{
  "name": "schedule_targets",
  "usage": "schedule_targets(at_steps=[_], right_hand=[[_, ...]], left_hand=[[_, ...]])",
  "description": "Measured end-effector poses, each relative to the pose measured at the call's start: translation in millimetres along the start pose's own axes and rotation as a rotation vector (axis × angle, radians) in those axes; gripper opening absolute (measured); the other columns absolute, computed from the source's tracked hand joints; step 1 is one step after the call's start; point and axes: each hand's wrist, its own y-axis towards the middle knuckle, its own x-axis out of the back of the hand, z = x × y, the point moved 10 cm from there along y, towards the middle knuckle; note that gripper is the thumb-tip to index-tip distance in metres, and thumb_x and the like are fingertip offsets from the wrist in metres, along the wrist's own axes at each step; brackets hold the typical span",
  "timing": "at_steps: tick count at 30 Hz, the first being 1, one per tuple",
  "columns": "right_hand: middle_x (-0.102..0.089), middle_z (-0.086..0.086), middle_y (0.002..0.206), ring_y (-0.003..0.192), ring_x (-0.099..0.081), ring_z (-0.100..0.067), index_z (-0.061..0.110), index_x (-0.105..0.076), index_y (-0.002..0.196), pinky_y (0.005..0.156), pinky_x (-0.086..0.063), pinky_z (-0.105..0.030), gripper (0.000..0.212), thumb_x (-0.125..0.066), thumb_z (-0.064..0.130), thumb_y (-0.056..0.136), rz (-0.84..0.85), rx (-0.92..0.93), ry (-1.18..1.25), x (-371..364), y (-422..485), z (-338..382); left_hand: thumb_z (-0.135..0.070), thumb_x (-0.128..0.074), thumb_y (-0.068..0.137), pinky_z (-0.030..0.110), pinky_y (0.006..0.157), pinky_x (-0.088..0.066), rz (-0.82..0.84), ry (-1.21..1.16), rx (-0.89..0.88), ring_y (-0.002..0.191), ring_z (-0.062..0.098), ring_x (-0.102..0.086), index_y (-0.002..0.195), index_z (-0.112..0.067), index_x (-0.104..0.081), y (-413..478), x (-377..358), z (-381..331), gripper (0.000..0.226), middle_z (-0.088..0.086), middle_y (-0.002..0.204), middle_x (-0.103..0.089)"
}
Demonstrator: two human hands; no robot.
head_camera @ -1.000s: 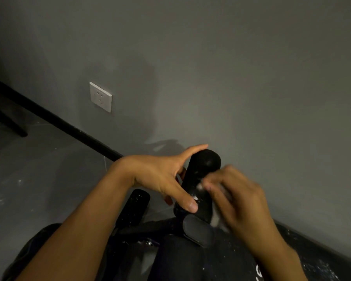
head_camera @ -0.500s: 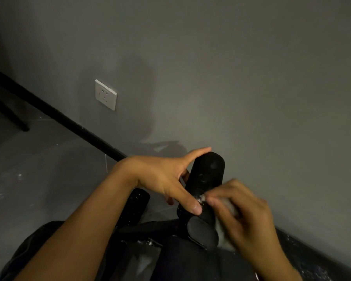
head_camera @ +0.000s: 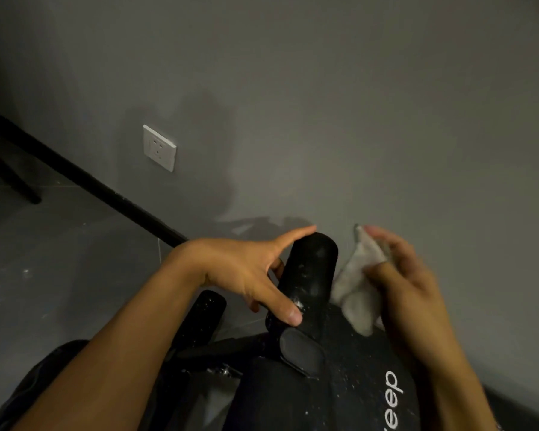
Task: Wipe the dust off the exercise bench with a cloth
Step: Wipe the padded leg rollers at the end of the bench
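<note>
Left hand (head_camera: 246,272) clasps one black foam roller (head_camera: 311,269) of two on the dusty black padded bench (head_camera: 349,368). Right hand (head_camera: 408,284) pinches one pale crumpled cloth (head_camera: 358,284) beside it.

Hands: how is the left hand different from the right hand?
The left hand grips the black foam roller; the right hand holds a pale cloth. The left hand looks sharp, the right hand is blurred. The left hand touches the roller, while the right hand is beside it, to its right. Both are bare and reach over the dusty bench.
</note>
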Motion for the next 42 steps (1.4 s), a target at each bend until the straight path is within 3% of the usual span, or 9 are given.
schedule_targets(at_steps=[4,9,14,19,25,31,36,39,42], right_hand=[[-0.071,-0.010,0.101,0.085,-0.070,-0.020,0.031,-0.063,0.126,0.071,-0.059,-0.030,0.053,-0.065,0.005,0.080,-0.070,-0.023,0.439,4.2,-14.6,2.6],[-0.058,-0.002,0.115,0.103,-0.060,-0.008,0.034,-0.073,0.102,0.081,-0.049,-0.013,0.025,-0.070,0.034,0.078,-0.059,0.104,-0.232,-13.2,-29.8,-18.8],[-0.031,0.015,0.151,0.139,-0.032,0.005,0.036,-0.070,0.110,0.098,-0.044,-0.015,0.027,-0.066,0.045,0.085,0.012,0.194,-0.330,-23.7,-38.4,-17.4],[-0.059,0.015,0.116,0.107,-0.060,-0.007,0.041,-0.058,0.117,0.079,-0.051,-0.020,0.052,-0.068,0.069,0.074,0.037,0.141,-0.323,-29.2,-41.1,-18.5],[-0.069,0.003,0.082,0.071,-0.068,-0.008,0.031,-0.064,0.098,0.059,-0.054,-0.020,0.026,-0.078,0.027,0.077,0.079,0.023,-0.123,-25.3,-31.4,-12.5],[-0.056,0.003,0.091,0.074,-0.050,-0.005,0.018,-0.061,0.102,0.067,-0.037,-0.008,0.013,-0.063,0.027,0.093,-0.008,0.525,-0.835,-25.2,-14.7,26.8],[-0.058,0.014,0.089,0.082,-0.059,-0.005,0.038,-0.055,0.107,0.068,-0.042,-0.012,0.027,-0.040,0.059,0.097,0.200,0.340,-0.707,-37.3,-28.7,2.9],[-0.065,0.012,0.083,0.073,-0.061,-0.001,0.044,-0.054,0.112,0.064,-0.045,-0.018,0.021,-0.039,0.051,0.099,0.254,0.193,-0.503,-34.7,-37.1,-13.8],[-0.056,0.015,0.070,0.057,-0.052,-0.003,0.034,-0.057,0.107,0.055,-0.037,-0.014,0.014,-0.045,0.040,0.101,0.264,0.391,-0.580,-39.8,-50.9,1.5]], left_hand=[[-0.020,-0.090,0.079,0.055,0.102,-0.053,-0.003,0.010,0.000,0.116,0.029,-0.069,0.152,-0.066,0.004,-0.9,-0.7,-0.8,0.128,0.009,0.131,-0.066],[-0.022,-0.090,0.079,0.053,0.101,-0.055,-0.005,0.023,0.002,0.114,0.026,-0.070,0.152,-0.066,0.005,-0.6,-0.6,-1.3,0.127,0.006,0.132,-0.065],[-0.031,-0.093,0.073,0.053,0.104,-0.053,-0.002,0.005,-0.010,0.117,0.025,-0.069,0.149,-0.070,0.000,1.5,-0.2,-0.7,0.127,0.005,0.134,-0.065],[-0.033,-0.093,0.072,0.053,0.106,-0.051,-0.001,0.002,-0.011,0.122,0.024,-0.066,0.147,-0.073,-0.001,3.5,0.5,-0.1,0.125,0.004,0.135,-0.065],[-0.033,-0.094,0.067,0.056,0.102,-0.054,0.005,-0.014,-0.021,0.115,0.028,-0.070,0.148,-0.071,0.000,4.2,0.7,-0.4,0.129,0.009,0.129,-0.067],[-0.033,-0.093,0.068,0.055,0.102,-0.054,0.016,0.004,-0.019,0.115,0.029,-0.069,0.150,-0.068,0.002,3.5,1.1,-0.6,0.130,0.008,0.128,-0.068],[-0.032,-0.094,0.068,0.056,0.101,-0.054,0.015,-0.018,-0.023,0.116,0.026,-0.069,0.146,-0.073,-0.001,6.1,1.2,-0.1,0.128,0.008,0.129,-0.068],[-0.033,-0.094,0.066,0.055,0.102,-0.054,0.021,-0.029,-0.027,0.116,0.026,-0.069,0.147,-0.073,-0.002,7.4,1.9,0.5,0.128,0.008,0.129,-0.068],[-0.035,-0.095,0.063,0.055,0.102,-0.054,0.030,-0.038,-0.029,0.115,0.028,-0.070,0.146,-0.073,-0.003,8.4,1.0,1.3,0.129,0.008,0.128,-0.068]])
